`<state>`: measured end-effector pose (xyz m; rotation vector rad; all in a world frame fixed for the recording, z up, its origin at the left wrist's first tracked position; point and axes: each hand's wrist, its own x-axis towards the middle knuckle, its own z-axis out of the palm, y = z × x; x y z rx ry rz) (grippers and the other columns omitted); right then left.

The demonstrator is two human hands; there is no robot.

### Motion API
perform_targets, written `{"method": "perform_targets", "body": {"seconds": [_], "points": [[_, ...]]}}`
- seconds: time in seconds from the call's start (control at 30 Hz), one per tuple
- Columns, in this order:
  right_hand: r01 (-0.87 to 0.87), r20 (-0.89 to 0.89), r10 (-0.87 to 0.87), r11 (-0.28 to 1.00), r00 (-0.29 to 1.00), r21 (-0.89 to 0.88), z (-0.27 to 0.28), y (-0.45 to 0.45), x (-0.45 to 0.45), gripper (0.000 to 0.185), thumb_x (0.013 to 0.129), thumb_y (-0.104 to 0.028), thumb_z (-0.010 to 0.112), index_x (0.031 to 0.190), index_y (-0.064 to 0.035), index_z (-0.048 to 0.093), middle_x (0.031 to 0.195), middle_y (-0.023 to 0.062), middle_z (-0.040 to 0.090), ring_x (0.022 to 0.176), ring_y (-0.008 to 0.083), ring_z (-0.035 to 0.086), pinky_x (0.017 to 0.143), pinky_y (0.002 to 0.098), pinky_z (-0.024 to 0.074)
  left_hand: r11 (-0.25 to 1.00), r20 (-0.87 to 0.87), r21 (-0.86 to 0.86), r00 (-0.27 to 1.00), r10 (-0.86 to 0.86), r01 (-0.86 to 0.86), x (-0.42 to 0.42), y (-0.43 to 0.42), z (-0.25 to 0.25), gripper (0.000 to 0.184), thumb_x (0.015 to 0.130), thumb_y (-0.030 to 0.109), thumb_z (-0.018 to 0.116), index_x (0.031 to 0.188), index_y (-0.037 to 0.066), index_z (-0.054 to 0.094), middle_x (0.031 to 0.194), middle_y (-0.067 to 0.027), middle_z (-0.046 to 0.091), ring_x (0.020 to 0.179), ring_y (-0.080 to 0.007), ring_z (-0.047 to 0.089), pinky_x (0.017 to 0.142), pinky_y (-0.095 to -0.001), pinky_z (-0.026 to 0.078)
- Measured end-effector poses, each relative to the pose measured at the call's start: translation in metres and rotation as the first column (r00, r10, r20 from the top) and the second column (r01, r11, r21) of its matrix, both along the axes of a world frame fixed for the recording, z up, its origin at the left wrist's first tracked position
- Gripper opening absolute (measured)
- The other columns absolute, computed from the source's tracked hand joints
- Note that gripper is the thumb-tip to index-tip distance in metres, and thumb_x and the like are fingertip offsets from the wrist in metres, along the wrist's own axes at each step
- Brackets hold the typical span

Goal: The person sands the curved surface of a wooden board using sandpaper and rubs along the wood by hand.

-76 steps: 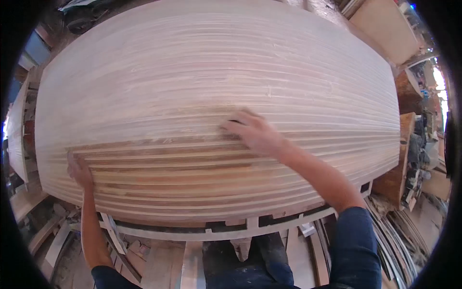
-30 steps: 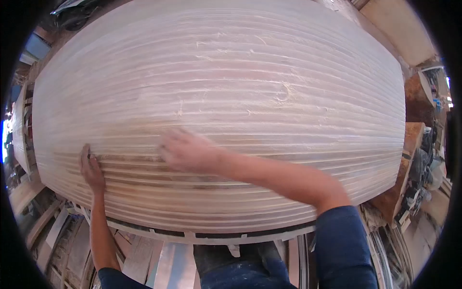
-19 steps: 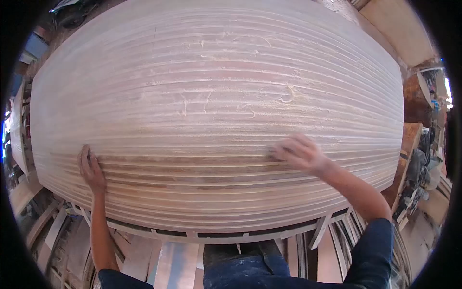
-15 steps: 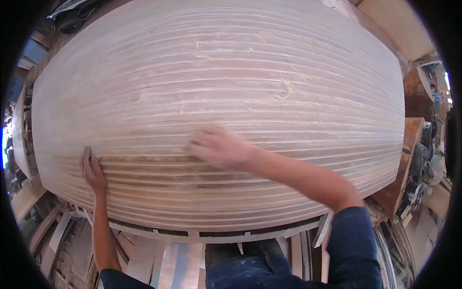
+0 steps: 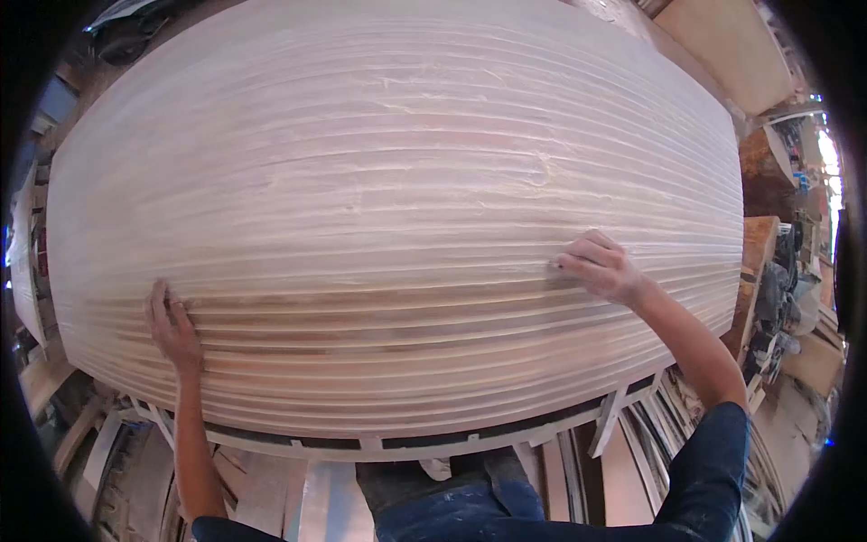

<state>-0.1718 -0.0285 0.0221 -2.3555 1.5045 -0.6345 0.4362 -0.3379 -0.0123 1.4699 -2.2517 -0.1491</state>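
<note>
In front of me lies a large wide panel with many parallel grooves, whitened with dust and strewn with thin pale shavings. Its near strip shows browner wood. My left hand rests on the grooved surface at the near left, fingers stretched forward and holding nothing. Right of the middle, my right hand is on the panel with its fingers curled and pressed together. Whatever those fingers hold, if anything, is hidden beneath them.
A pale support frame runs under the panel's near edge, close to my body. Long strips and boards lie on the floor below. Wooden blocks and clutter stand past the right end. A tan board is at the far right.
My right hand has swept right across the grooves, from near the middle to the right half. My left hand has stayed almost in place. The view has shifted slightly.
</note>
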Motion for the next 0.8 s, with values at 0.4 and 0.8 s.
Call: {"method": "perform_targets", "body": {"seconds": [0.4, 0.8], "points": [[0.020, 0.202, -0.058, 0.983, 0.978, 0.185, 0.000, -0.224, 0.289, 0.020, 0.082, 0.001, 0.069, 0.101, -0.0039, 0.065, 0.092, 0.0110, 0.059, 0.087, 0.0303, 0.060, 0.074, 0.0407, 0.0539, 0.984, -0.162, 0.154, 0.985, -0.065, 0.091, 0.011, 0.000, 0.001, 0.038, 0.101, 0.024, 0.054, 0.133, 0.003, 0.055, 0.136, -0.0176, 0.054, 0.132, -0.0346, 0.044, 0.114, -0.0520, 0.028], [-0.119, 0.192, 0.103, 0.990, 0.976, 0.075, -0.026, -0.486, 0.624, 0.029, 0.080, -0.003, 0.067, 0.109, -0.0071, 0.068, 0.102, 0.0154, 0.063, 0.097, 0.0350, 0.060, 0.080, 0.0440, 0.0506, 0.986, -0.579, 0.163, 0.811, 0.079, 0.020, 0.172, -0.037, 0.027, 0.030, 0.100, 0.015, 0.046, 0.121, -0.001, 0.060, 0.127, -0.0190, 0.058, 0.128, -0.0363, 0.049, 0.114, -0.0514, 0.030]]}}
